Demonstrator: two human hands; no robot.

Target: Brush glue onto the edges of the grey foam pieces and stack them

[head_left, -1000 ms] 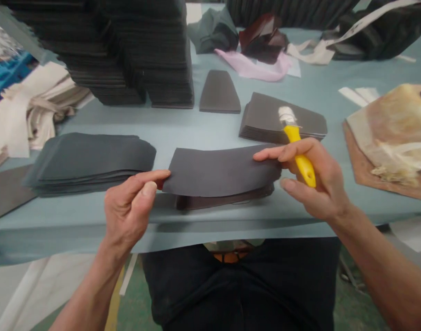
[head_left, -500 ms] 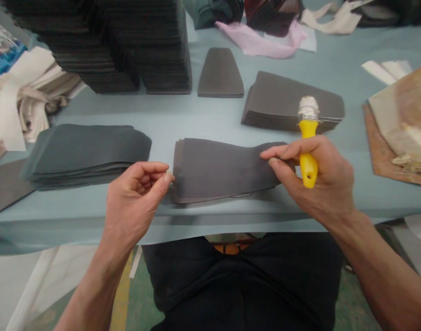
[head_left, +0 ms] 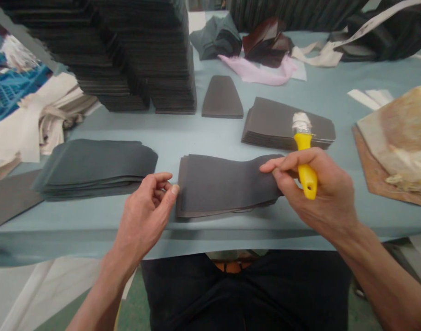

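In front of me lies a small stack of dark grey cut sheets (head_left: 227,184), their edges slightly out of line. My right hand (head_left: 317,186) pinches the top sheet's right end between thumb and forefinger, and that end bows up a little. The same hand holds a yellow-handled paintbrush (head_left: 305,156), bristles up and coated white. At the stack's left edge is my left hand (head_left: 151,207), fingers loosely curled with a gap to the thumb. It grips nothing that I can see; the thumb tip is at the sheet edge, touching or nearly so.
A dark green-grey sheet pile (head_left: 96,161) lies left, another grey pile (head_left: 286,117) behind right, and a tapered grey piece (head_left: 222,96) behind. Tall black stacks (head_left: 169,59) rise back left. A stained cloth or bag (head_left: 400,133) sits on a brown board (head_left: 365,170) at right.
The view has tilted up, so everything sits lower in the picture. My left thumb has come slightly closer over the stack's left edge. The right hand keeps its hold.
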